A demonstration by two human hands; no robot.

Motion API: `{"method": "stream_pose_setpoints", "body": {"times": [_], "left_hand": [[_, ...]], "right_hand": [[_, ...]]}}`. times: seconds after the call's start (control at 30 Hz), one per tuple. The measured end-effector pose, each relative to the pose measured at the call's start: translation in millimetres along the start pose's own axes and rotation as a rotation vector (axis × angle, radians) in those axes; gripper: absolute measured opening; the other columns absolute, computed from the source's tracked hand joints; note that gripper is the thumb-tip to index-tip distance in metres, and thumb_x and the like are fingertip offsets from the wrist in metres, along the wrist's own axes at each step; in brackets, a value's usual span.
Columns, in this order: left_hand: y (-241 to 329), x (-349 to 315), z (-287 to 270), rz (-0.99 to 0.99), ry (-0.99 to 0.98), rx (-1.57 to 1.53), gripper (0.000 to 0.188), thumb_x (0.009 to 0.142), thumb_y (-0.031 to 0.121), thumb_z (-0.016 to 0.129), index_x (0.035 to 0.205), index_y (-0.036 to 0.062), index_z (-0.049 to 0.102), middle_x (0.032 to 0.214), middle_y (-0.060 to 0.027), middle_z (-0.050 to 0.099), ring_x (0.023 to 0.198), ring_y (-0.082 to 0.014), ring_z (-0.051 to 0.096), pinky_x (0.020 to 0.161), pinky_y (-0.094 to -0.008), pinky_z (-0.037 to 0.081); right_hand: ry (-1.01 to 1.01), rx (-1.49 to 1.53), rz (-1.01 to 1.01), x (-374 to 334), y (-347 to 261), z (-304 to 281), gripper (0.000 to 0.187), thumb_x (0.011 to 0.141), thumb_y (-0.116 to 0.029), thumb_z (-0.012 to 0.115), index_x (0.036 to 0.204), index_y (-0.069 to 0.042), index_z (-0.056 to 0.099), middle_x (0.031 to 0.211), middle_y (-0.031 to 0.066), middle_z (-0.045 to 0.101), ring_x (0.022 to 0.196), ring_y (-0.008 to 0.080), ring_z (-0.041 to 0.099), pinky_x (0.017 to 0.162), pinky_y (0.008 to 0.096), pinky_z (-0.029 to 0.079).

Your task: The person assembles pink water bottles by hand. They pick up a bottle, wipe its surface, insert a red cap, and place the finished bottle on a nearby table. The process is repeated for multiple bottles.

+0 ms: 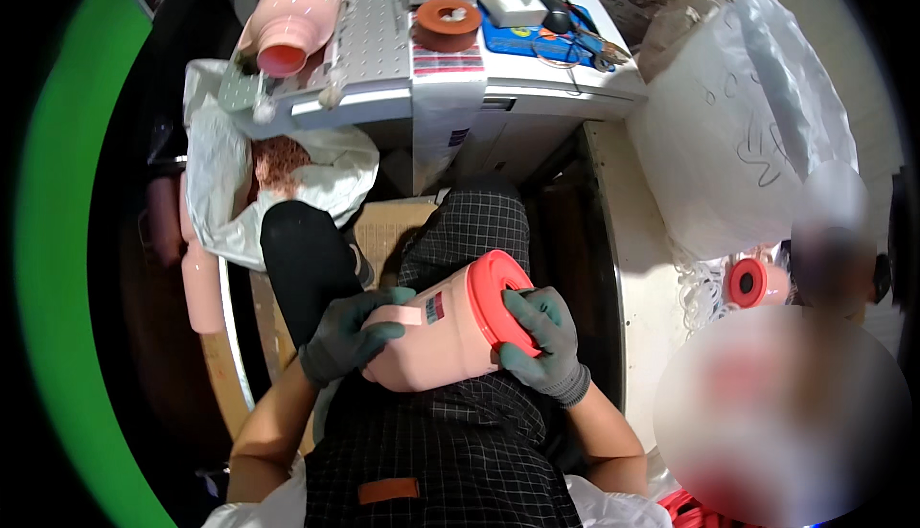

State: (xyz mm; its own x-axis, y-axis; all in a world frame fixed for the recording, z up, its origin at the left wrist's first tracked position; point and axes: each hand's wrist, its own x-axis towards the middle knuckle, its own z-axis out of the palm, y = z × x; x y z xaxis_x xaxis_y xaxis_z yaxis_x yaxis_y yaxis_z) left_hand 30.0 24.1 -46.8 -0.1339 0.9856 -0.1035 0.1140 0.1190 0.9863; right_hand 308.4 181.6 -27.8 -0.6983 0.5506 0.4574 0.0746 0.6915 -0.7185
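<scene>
A pink plastic jug (422, 351) lies tilted across my lap, its red lid (491, 284) toward the right. A small dark label (437, 307) sits on its upper side, next to a pale pink strip that may be part of its handle. My left hand (350, 336), in a grey-green glove, grips the jug's left end. My gloved right hand (544, 344) is closed over the edge of the red lid, its thumb and fingers across the lid's face. The jug's underside is hidden against my dark checked apron (412, 442).
Ahead, the white worktable carries a pink bottle (302, 11), a perforated metal plate (374, 34), a brown roll (448, 25) and tools. A label strip (441, 126) hangs off its edge. White bags (220, 202) flank me. Another red-lidded container (752, 284) lies right, near a blurred person.
</scene>
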Motion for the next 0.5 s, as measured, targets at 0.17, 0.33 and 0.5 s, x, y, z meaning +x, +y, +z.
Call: {"method": "stream_pose_setpoints", "body": {"times": [0.17, 0.33, 0.5], "left_hand": [[-9, -7, 11, 0.001, 0.049, -0.001, 0.045, 0.092, 0.026, 0.078, 0.129, 0.0025, 0.071, 0.114, -0.0175, 0.077, 0.098, -0.0236, 0.077, 0.089, -0.0356, 0.06], [7, -18, 22, 0.088, 0.066, 0.222, 0.052, 0.09, 0.024, 0.078, 0.137, 0.0036, 0.065, 0.12, -0.0214, 0.074, 0.103, -0.0316, 0.076, 0.09, -0.0388, 0.061], [28, -33, 27, 0.08, 0.094, 0.27, 0.053, 0.087, 0.023, 0.08, 0.133, 0.0017, 0.064, 0.131, -0.0248, 0.069, 0.107, -0.0374, 0.075, 0.091, -0.0413, 0.061]], "right_hand": [[-0.028, 0.028, 0.109, -13, -12, 0, 0.058, 0.086, -0.021, 0.077, 0.14, -0.002, 0.065, 0.103, 0.0138, 0.064, 0.09, 0.0298, 0.06, 0.083, 0.0421, 0.05], [-0.078, -0.049, 0.193, -11, -32, -8, 0.059, 0.09, -0.024, 0.075, 0.142, -0.001, 0.062, 0.102, 0.0138, 0.063, 0.091, 0.0303, 0.06, 0.084, 0.042, 0.049], [-0.071, -0.065, 0.224, -8, -46, -6, 0.056, 0.093, -0.026, 0.072, 0.141, -0.001, 0.062, 0.098, 0.013, 0.06, 0.087, 0.0309, 0.058, 0.082, 0.0424, 0.049]]}}
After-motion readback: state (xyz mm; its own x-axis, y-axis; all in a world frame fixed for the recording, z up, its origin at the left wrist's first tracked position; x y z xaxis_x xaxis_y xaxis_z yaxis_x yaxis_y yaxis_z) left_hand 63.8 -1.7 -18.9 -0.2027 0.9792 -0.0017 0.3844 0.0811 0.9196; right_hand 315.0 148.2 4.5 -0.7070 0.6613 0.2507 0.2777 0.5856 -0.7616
